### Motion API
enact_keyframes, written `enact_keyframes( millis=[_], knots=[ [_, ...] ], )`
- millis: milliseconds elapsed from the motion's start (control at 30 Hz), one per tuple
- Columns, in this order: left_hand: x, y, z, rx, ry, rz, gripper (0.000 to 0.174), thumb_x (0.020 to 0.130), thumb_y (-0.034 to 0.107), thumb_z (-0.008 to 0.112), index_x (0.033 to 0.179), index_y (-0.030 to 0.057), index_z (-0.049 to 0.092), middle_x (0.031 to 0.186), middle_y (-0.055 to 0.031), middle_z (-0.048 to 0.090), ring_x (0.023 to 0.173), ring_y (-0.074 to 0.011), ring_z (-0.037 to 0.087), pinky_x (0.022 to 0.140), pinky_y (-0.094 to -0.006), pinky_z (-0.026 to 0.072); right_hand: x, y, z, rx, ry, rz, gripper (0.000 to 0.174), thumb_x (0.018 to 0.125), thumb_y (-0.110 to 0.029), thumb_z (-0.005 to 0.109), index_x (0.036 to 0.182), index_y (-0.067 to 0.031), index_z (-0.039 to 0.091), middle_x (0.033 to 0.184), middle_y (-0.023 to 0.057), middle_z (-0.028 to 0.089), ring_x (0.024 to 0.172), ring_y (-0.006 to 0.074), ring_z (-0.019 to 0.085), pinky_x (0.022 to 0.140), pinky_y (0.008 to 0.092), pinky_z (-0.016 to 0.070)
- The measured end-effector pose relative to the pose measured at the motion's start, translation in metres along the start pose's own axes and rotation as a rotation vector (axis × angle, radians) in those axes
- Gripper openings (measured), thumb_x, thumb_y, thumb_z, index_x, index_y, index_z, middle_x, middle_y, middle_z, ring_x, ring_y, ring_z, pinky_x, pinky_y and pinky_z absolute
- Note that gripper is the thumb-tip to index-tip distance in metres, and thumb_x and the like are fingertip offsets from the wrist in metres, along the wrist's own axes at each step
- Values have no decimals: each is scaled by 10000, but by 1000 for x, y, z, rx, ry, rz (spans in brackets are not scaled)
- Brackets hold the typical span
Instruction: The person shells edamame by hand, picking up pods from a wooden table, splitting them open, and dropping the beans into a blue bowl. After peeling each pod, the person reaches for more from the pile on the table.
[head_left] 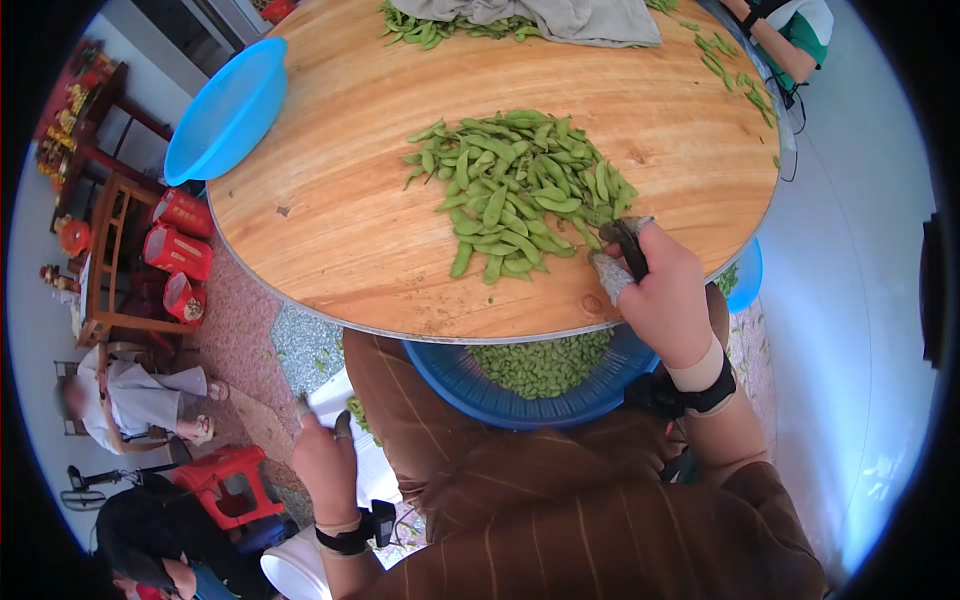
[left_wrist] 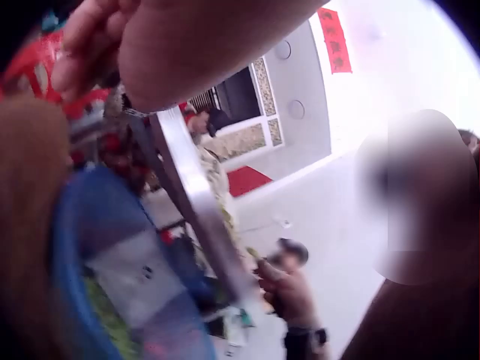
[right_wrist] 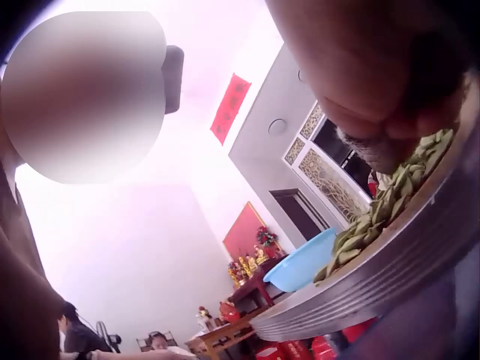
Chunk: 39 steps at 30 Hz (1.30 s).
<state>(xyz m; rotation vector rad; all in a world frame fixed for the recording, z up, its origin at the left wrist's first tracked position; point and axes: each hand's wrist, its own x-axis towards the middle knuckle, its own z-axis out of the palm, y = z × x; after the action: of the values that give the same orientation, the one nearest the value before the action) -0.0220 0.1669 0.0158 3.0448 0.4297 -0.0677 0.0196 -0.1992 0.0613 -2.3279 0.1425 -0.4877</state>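
My right hand, with grey and dark coverings on its fingertips, reaches to the near right edge of a pile of green soybean pods. Its thumb and finger tips come right at the outermost pods; I cannot tell whether they pinch one. Lower left, my left hand is beside my knee, thumb and forefinger apart and nothing visible between them. Close by it lies a white bag with some green pods. On my lap, partly under the table edge, a blue basin contains shelled green beans.
The round wooden table has a metal edge. On it are a light-blue basin, a grey cloth over more pods, and scattered pods near another person's arm. A red stool and white bucket stand lower left.
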Motion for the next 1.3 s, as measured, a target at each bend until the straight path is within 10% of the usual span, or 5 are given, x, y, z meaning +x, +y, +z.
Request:
enact_keyframes(
  millis=[133,467,933,1100,1300],
  knots=[
    [-2,70,-16,-607,-77,681,260,799,41,587,1055,10,625,888,-195,651,798,-342,645,698,-382,515,-20,-20,-8,156,-66,54,188,764,-103,707,891,-22,594,745,123,636,668,282,638,603,320,496],
    [-17,170,-13,-1647,-766,481,229,928,21,481,1146,12,551,976,-50,641,752,-87,594,646,-218,481,-58,-27,-14,268,-362,-4,218,770,-74,662,957,-6,573,880,169,622,792,336,634,679,336,493],
    [-6,158,-16,-975,-318,933,276,844,-22,595,1118,13,591,894,-52,640,740,-90,583,656,-251,491,-52,-19,-14,620,-635,198,271,838,-9,498,1109,-3,511,830,64,613,791,199,624,739,305,486],
    [-5,158,-19,-917,-188,1036,300,786,-31,580,1079,25,615,886,-110,648,722,-230,634,654,-327,502,-51,-6,-14,868,-826,352,365,919,-78,479,1283,-53,462,774,-8,553,553,61,499,480,211,408],
    [1,149,-16,-1620,-1352,448,188,896,63,597,1078,22,626,856,-32,636,578,-76,545,553,-217,454,-56,-8,-21,1440,-1024,650,335,964,-156,484,1290,-82,454,757,-2,517,491,34,394,431,177,351]
  ],
)
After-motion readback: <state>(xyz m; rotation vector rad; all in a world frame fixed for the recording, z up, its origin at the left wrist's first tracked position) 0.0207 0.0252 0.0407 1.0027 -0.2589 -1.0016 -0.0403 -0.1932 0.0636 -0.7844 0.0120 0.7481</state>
